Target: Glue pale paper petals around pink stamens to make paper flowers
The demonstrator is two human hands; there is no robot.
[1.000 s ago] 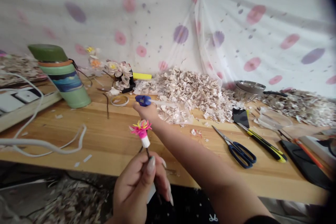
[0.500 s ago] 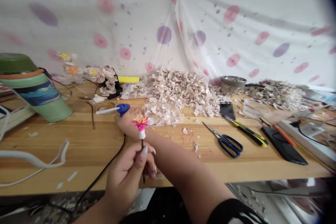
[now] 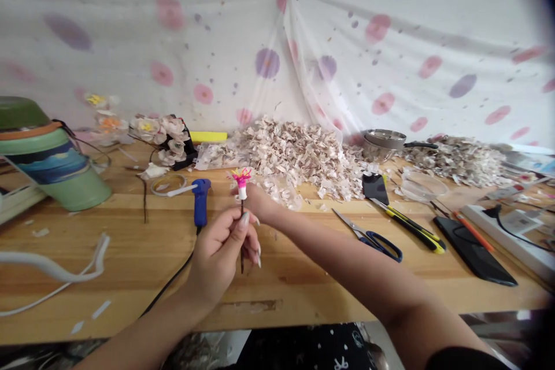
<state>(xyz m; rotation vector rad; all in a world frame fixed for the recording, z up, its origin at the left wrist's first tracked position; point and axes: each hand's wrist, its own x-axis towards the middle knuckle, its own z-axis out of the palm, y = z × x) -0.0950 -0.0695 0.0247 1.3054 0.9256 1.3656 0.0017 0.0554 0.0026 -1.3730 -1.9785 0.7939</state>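
My left hand [image 3: 223, 251] is closed in a pinch round the thin dark stem of an artificial flower [image 3: 242, 191]. The flower is upright, its pink and yellow stamens topping a white wrapped base. Just behind it, my right hand [image 3: 255, 205] is at the near edge of the heaped pale petals [image 3: 299, 153]. Its fingers are mostly hidden by the flower, so what they hold does not show. To the left of both hands is a blue glue gun [image 3: 200, 205] with a white glue stick, its black cord trailing toward the table's front edge.
Scissors [image 3: 368, 237], a yellow-black utility knife [image 3: 410, 225], a black phone [image 3: 474, 251] and a white power strip [image 3: 514, 237] lie on the right. A green tumbler [image 3: 65, 156] leans at left. Finished flowers [image 3: 165, 133] and a tape roll [image 3: 167, 185] are at back left.
My right hand has left the glue gun and moved right to the petals. The glue gun stays on the table. My left hand has shifted slightly right and up with the flower.
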